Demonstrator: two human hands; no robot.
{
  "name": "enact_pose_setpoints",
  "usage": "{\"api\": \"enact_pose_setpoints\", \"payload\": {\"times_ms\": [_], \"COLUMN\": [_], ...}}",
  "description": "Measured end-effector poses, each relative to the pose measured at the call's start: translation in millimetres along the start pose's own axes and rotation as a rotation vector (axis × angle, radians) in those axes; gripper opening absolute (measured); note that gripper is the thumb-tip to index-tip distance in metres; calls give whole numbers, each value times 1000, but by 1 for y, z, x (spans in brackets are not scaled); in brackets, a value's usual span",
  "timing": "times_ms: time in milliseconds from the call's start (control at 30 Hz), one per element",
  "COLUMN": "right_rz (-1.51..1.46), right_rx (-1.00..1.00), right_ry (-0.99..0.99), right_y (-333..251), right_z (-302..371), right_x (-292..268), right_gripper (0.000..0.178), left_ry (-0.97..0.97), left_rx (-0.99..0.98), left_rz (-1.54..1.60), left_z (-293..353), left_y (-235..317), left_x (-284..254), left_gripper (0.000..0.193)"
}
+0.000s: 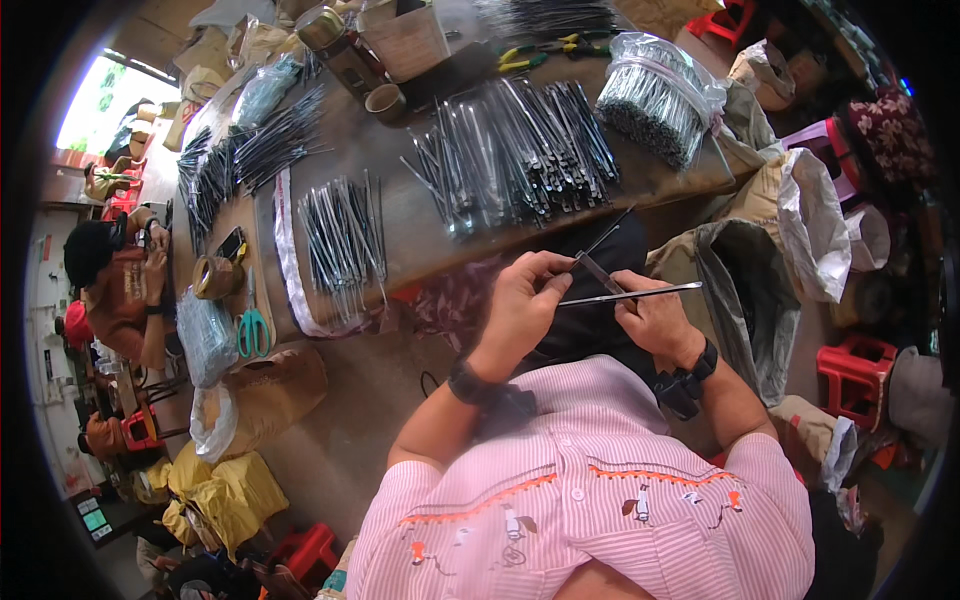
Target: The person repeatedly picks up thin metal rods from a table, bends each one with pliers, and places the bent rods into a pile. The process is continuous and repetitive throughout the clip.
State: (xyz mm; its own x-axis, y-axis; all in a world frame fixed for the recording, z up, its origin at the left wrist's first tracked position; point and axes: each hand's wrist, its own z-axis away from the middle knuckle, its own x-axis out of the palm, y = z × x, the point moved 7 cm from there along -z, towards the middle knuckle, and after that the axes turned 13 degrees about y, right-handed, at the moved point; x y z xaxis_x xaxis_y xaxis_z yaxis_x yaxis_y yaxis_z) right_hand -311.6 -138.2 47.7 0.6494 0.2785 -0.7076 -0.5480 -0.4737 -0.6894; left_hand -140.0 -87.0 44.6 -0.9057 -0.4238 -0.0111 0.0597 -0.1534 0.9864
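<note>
Above my lap, my left hand (522, 305) pinches a slim dark metal strip (596, 270) between thumb and fingers. That strip slants from the far right down toward my right hand (660, 318). My right hand is closed on its lower end and on a longer silvery metal rod (660, 292), which lies crosswise and reaches back to the left fingers. Whether the two pieces are joined, I cannot tell. On the table beyond lie a wide pile of similar metal rods (520, 150) and a smaller pile (342, 240) to its left.
Along the table (400, 250) are a plastic-wrapped rod bundle (655, 105), pliers (520, 62), teal scissors (254, 325), a tape roll (215, 278) and a cup (385, 100). Open sacks (760, 310) and a red stool (853, 383) stand right. A co-worker (120, 275) sits at the left.
</note>
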Motion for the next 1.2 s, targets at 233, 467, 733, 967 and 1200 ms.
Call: {"api": "enact_pose_setpoints", "payload": {"times_ms": [233,467,733,967,1200], "right_rz": [25,27,-155,-554,-718], "right_rx": [-13,36,76,399,449], "right_ry": [-1,41,-68,-75,-49], "right_y": [-3,-11,-28,6,13], "right_z": [-1,-18,-32,-24,-17], "right_x": [-3,-7,22,25,22], "right_gripper": [21,21,35,37,40], "left_ry": [-6,100,345,859,933], "left_rx": [58,267,338,265,181], "left_rz": [-70,-431,-468,-957,-1205], "left_z": [2,12,1,-13,-25], "left_y": [13,46,24,1,-20], "left_x": [-3,-32,-90,-233,-252], "left_gripper": [20,30,20,25,32]}}
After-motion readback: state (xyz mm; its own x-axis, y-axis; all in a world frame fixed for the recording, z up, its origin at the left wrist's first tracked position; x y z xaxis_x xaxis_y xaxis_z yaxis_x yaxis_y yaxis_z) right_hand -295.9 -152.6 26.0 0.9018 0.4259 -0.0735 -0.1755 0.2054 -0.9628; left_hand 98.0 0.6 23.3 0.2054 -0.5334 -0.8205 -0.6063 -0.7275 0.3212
